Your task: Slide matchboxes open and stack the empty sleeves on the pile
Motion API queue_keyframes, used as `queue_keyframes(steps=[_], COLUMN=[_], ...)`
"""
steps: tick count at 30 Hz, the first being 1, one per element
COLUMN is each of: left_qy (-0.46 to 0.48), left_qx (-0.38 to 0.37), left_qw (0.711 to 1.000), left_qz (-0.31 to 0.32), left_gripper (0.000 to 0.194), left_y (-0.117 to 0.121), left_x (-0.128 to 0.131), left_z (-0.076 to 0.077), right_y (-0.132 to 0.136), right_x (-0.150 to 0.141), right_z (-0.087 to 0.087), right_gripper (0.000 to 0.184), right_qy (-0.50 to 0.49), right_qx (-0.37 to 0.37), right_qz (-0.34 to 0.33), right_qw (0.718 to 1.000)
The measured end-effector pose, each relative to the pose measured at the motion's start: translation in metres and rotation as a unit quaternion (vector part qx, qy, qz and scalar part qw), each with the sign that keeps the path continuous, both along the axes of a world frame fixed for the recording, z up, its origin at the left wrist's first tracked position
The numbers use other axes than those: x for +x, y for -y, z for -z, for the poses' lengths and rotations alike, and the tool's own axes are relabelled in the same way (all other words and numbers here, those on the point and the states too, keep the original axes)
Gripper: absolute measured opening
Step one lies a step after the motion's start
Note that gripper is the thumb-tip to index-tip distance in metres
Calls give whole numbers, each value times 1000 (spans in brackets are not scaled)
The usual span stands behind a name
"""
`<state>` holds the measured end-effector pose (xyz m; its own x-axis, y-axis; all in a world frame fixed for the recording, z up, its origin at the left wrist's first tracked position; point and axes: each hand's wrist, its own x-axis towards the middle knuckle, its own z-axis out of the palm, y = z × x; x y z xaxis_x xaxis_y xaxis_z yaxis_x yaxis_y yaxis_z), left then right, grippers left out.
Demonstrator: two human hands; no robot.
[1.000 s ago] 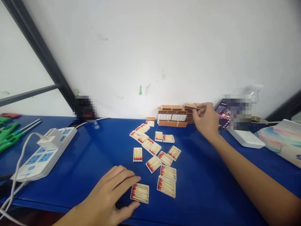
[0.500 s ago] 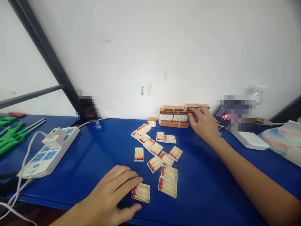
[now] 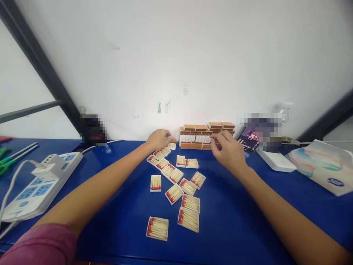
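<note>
Two bare hands reach to the far edge of the blue desk [image 3: 237,221], where a stack of brown matchbox sleeves [image 3: 205,133] stands against the white wall [image 3: 193,55]. Left hand [image 3: 159,139]: fingers curled at the stack's left end, over the farthest open tray; whether it grasps anything cannot be told. Right hand [image 3: 227,152]: fingertips [image 3: 214,138] pinched against the front of the stack near its lower right; what they hold, if anything, cannot be told. Open trays of red-tipped matches [image 3: 176,176] lie scattered on the middle of the desk, between the forearms, running from the stack toward the near edge; one tray [image 3: 157,228] lies apart, nearest the near edge. White power strip [image 3: 35,186], with a plug and cable in it, lies toward the left edge. Green-handled tools [image 3: 7,160] show at the far left corner. A phone [image 3: 248,140] leans just right of the stack, a white box [image 3: 277,161] beside it, and a tissue pack [image 3: 322,167] lies toward the right edge.
</note>
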<state>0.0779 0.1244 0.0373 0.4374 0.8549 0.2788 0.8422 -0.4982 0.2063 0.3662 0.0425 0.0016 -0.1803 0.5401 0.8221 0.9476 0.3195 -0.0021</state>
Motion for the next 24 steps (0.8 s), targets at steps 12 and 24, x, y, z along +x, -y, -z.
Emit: queue_keyframes(steps=[12,24], left_qy=[-116,-43], left_qx=[-23,-109], left_qw=[989,989], left_qz=[-92,-88], left_gripper=[42,39], left_y=[-11,-9], left_x=[27,2], left_z=[8,10], right_y=[1,3], right_x=[-1,-4], right_z=[4,2], right_gripper=[23,22], right_qy=[-7,-16], right_qx=[-38,-38], right_qz=[-9,-16], right_qw=[999,999])
